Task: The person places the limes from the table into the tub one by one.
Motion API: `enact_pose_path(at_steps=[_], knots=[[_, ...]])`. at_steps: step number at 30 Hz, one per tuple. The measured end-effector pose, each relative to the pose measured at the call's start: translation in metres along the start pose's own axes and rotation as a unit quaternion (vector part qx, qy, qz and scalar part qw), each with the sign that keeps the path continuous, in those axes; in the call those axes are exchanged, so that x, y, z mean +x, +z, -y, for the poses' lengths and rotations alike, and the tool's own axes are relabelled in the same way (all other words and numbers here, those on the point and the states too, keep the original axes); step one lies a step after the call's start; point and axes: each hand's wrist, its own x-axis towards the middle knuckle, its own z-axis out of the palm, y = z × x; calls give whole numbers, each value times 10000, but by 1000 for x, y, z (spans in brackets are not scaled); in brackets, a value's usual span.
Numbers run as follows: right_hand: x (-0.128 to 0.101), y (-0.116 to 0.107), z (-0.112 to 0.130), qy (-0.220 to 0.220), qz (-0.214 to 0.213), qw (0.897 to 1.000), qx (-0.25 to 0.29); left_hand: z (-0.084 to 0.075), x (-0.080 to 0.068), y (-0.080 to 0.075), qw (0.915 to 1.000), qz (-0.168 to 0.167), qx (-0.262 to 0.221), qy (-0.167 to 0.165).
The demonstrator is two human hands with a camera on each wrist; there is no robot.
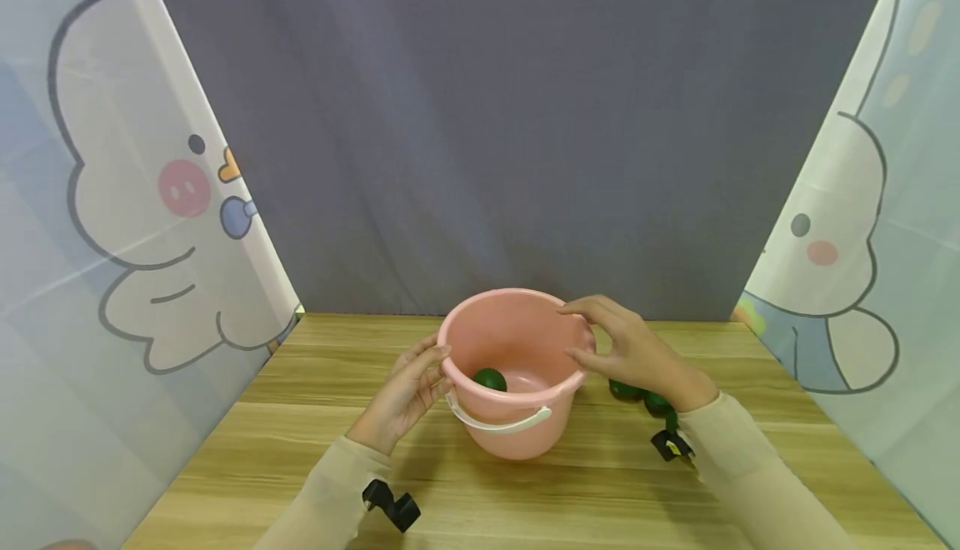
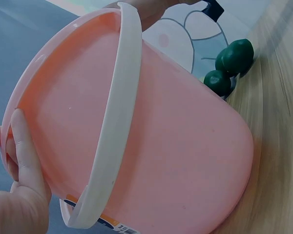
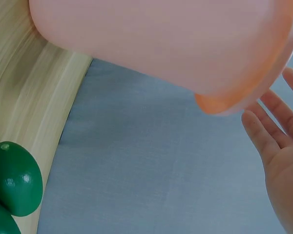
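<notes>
A pink bucket (image 1: 517,442) stands upright on the wooden table, its white handle (image 1: 501,427) hanging down the near side. Inside lies one dark green avocado (image 1: 490,379). My left hand (image 1: 405,392) grips the rim at the left, thumb over the edge; the left wrist view shows the thumb (image 2: 27,151) along the rim. On the opposite side, my right hand (image 1: 626,350) reaches over the rim with thumb and fingers spread apart. Its fingers (image 3: 278,114) are extended right at the rim in the right wrist view.
Several glossy green avocados (image 3: 15,178) lie on the table to the right of the bucket, partly behind my right wrist in the head view. A grey curtain (image 1: 510,133) hangs at the table's back edge. Cartoon-printed curtains (image 1: 135,200) flank both sides.
</notes>
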Motion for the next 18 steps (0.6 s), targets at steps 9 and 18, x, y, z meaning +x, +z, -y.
enact_pose_path(at_steps=[9,18], knots=[[-4,-9,0,-129,-132,9998,-58,0,-1,0,10000,-55,5,25],[-10,-18,-1,154,-23,9997,-199,1,0,1,9999,-120,-27,-19]])
